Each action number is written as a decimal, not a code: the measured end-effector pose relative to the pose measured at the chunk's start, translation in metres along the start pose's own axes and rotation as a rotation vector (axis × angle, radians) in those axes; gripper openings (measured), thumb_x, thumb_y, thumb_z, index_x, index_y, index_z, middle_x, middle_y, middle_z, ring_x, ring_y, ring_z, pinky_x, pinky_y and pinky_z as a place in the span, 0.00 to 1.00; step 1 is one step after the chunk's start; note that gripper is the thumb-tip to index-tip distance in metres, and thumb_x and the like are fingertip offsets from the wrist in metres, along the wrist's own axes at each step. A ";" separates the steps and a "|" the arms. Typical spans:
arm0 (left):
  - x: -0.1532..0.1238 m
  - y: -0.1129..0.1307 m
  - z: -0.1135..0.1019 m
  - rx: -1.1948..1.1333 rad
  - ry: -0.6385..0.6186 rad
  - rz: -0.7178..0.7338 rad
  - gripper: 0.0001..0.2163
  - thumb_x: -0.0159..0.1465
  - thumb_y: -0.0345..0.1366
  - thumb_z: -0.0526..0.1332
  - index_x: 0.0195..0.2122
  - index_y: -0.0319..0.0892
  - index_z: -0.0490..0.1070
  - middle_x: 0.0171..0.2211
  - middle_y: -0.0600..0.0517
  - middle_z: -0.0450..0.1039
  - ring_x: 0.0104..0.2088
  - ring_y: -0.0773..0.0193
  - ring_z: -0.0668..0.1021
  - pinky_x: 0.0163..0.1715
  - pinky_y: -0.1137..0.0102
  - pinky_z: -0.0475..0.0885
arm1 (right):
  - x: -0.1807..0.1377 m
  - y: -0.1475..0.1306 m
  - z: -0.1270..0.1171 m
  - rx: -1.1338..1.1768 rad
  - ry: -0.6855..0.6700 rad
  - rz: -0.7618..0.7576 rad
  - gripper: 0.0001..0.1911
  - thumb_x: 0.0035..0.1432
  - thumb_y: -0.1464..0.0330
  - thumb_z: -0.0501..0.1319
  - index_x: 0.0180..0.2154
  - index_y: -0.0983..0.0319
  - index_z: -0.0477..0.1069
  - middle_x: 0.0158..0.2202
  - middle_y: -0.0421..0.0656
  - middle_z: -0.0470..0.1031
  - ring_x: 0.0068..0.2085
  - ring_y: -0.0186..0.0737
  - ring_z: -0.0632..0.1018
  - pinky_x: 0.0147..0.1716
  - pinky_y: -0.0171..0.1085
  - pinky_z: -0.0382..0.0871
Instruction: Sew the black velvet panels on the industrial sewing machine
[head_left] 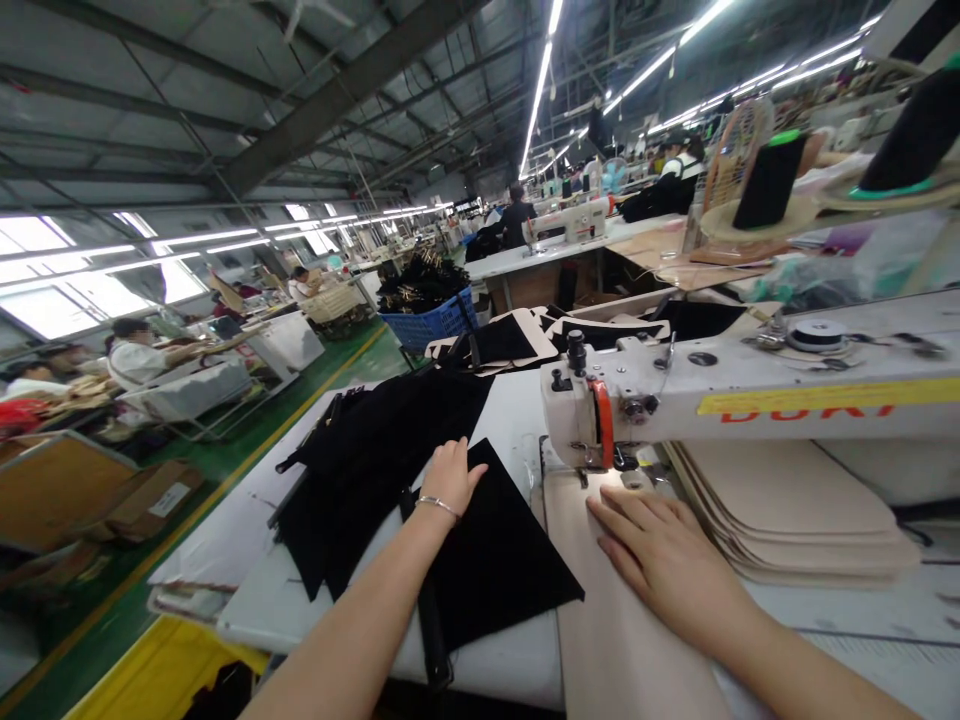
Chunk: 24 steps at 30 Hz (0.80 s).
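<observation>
My left hand, with a bracelet at the wrist, is curled over the far end of a black fabric panel, thumb along its edge. A black strap runs along the panel's left side. My right hand lies flat, fingers stretched, on a beige panel. The far end of this panel is under the head of a white sewing machine, close to the lit needle area. Left of my left hand is a heap of black fabric pieces with straps.
A stack of beige panels lies under the machine arm. Behind are black and beige pieces and a blue crate of dark items. Thread cones stand at upper right. A yellow container is below the table's left edge. Other people work farther off.
</observation>
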<state>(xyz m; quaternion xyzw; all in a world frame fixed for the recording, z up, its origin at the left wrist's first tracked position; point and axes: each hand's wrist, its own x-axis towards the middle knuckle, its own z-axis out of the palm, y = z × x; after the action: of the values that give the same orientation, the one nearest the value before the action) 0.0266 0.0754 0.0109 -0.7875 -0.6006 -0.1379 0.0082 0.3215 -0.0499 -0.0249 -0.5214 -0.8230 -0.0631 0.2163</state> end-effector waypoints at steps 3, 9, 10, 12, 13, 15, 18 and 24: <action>0.018 0.001 0.001 -0.048 -0.035 0.016 0.10 0.62 0.38 0.61 0.39 0.35 0.72 0.38 0.44 0.70 0.41 0.54 0.74 0.44 0.60 0.70 | 0.000 0.000 -0.001 0.002 0.006 0.006 0.21 0.63 0.63 0.53 0.58 0.54 0.63 0.55 0.45 0.68 0.53 0.47 0.68 0.47 0.48 0.60; -0.013 0.061 0.004 -0.309 -0.200 0.324 0.09 0.67 0.37 0.55 0.42 0.45 0.74 0.35 0.53 0.72 0.38 0.64 0.74 0.41 0.71 0.70 | 0.001 -0.002 -0.005 0.015 0.007 0.017 0.20 0.63 0.64 0.52 0.57 0.55 0.63 0.54 0.46 0.68 0.52 0.46 0.69 0.47 0.47 0.60; -0.018 0.073 0.008 -0.364 -0.213 0.350 0.09 0.67 0.36 0.55 0.42 0.46 0.74 0.35 0.53 0.72 0.38 0.64 0.75 0.41 0.70 0.70 | 0.001 -0.003 -0.005 0.016 0.006 0.020 0.21 0.64 0.64 0.52 0.57 0.55 0.63 0.54 0.46 0.68 0.52 0.47 0.69 0.47 0.47 0.60; -0.021 0.092 0.017 -0.430 -0.188 0.319 0.07 0.63 0.33 0.59 0.42 0.44 0.74 0.35 0.52 0.72 0.38 0.63 0.75 0.40 0.68 0.71 | 0.001 -0.003 -0.006 0.017 0.002 0.025 0.21 0.64 0.65 0.51 0.58 0.57 0.62 0.54 0.47 0.68 0.51 0.47 0.69 0.47 0.47 0.60; -0.020 0.098 0.021 -0.434 -0.164 0.279 0.07 0.61 0.32 0.61 0.40 0.43 0.74 0.35 0.52 0.73 0.37 0.62 0.75 0.40 0.68 0.71 | 0.001 -0.003 -0.006 0.017 -0.001 0.025 0.21 0.64 0.65 0.51 0.58 0.57 0.61 0.54 0.47 0.68 0.51 0.47 0.69 0.47 0.48 0.60; -0.016 0.107 0.027 -0.428 -0.143 0.219 0.05 0.58 0.31 0.63 0.36 0.42 0.73 0.33 0.52 0.73 0.35 0.62 0.75 0.38 0.68 0.71 | 0.001 -0.003 -0.006 0.017 -0.006 0.023 0.21 0.65 0.64 0.50 0.59 0.57 0.60 0.54 0.47 0.68 0.51 0.47 0.69 0.47 0.48 0.60; -0.010 0.111 0.030 -0.423 -0.160 0.198 0.01 0.58 0.32 0.64 0.32 0.42 0.74 0.31 0.53 0.74 0.33 0.63 0.75 0.36 0.68 0.72 | 0.002 -0.002 -0.006 0.019 -0.015 0.024 0.21 0.65 0.62 0.51 0.58 0.56 0.61 0.54 0.46 0.68 0.51 0.48 0.69 0.46 0.48 0.60; -0.006 0.113 0.030 -0.414 -0.137 0.168 0.02 0.58 0.32 0.63 0.33 0.42 0.74 0.32 0.52 0.75 0.34 0.62 0.76 0.36 0.68 0.71 | 0.003 -0.004 -0.008 0.001 -0.082 0.039 0.25 0.65 0.57 0.50 0.60 0.58 0.58 0.53 0.48 0.68 0.50 0.49 0.68 0.46 0.49 0.60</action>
<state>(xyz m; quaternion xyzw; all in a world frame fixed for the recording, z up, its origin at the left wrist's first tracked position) 0.1383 0.0439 -0.0026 -0.8270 -0.4912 -0.2034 -0.1830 0.3196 -0.0517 -0.0163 -0.5395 -0.8208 -0.0372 0.1839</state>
